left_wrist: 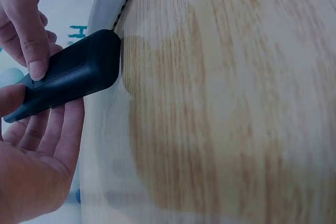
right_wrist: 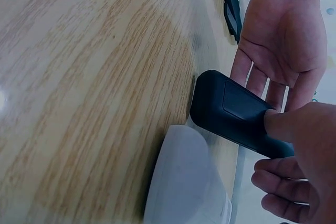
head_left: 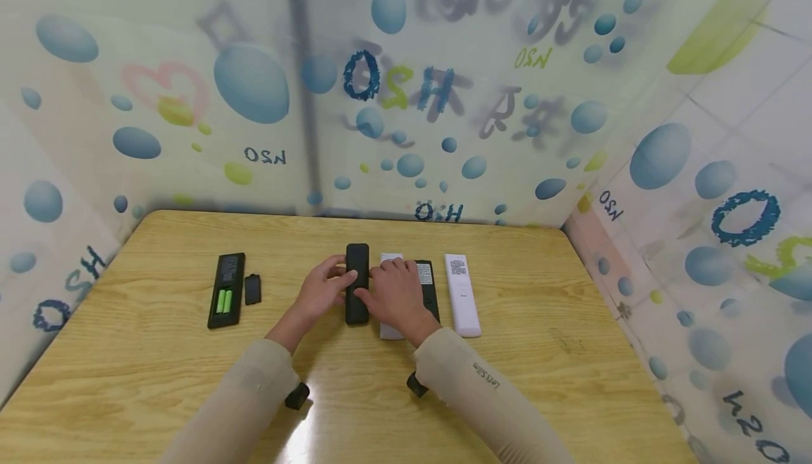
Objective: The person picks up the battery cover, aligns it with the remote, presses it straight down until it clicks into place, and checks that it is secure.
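A black remote control (head_left: 357, 302) lies back up between both hands, its battery cover (right_wrist: 241, 102) in place. My left hand (head_left: 318, 290) holds it from the left, thumb on top and fingers along its side and underneath. The thumb of my right hand (head_left: 400, 296) presses on the cover, while the other fingers curl at the remote's right side. Under the right hand lies a white remote control (head_left: 391, 333), partly hidden. Just right of it is another black remote control (head_left: 428, 288) with a pale label, partly covered by the hand.
At the left, a black remote control (head_left: 218, 317) lies with its compartment uncovered and green batteries (head_left: 225, 301) inside. Beside it is a loose battery cover (head_left: 252, 289). A white remote control (head_left: 462, 298) lies at the right. Patterned walls enclose the wooden table (head_left: 355, 407).
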Motion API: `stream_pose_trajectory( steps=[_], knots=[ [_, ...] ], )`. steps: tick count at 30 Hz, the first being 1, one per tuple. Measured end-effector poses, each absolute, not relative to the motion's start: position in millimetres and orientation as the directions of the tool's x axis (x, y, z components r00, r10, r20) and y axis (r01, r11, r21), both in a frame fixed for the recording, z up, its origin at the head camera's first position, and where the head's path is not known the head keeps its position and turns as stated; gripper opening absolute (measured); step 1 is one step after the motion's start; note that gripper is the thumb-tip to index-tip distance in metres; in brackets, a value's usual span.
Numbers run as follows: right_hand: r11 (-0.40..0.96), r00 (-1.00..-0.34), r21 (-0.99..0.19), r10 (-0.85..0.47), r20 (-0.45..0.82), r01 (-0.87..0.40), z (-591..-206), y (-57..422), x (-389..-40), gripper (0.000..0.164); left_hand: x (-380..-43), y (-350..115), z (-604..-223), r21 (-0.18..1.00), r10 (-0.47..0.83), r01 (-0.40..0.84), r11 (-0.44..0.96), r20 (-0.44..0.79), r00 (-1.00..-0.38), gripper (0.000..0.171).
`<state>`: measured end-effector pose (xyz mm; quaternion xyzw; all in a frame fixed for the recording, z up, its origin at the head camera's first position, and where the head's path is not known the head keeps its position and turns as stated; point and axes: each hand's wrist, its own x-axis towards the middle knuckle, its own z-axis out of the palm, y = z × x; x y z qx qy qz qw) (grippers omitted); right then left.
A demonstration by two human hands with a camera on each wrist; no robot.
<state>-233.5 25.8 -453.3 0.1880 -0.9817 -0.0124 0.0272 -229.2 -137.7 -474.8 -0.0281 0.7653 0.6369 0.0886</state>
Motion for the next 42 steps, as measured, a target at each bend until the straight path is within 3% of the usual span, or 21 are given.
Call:
stream_pose_trajectory(
  steps=[8,21,42],
  knots=[
    [0.931,-0.930,-0.014,-0.363,0.055,-0.364,-453.2,25.5,-235.8,0.053,-229.4,-137.5,-475.8,0.970,0.064,-0.149,0.190,-0.163,-0.984,0.046],
    [0.941,-0.941,0.003,-0.337,0.010,-0.337,-449.0,19.4,-240.7,0.046,-227.4,-137.8,-474.0,0.963,0.053,-0.163,0.216,-0.178,-0.983,0.044],
    [0.926,-0.926,0.000,-0.377,-0.035,-0.377,-452.9,18.1,-238.5,0.054,-228.8,-141.1,-476.2,0.967,0.052,-0.181,0.177,-0.193,-0.980,0.046]
  ],
)
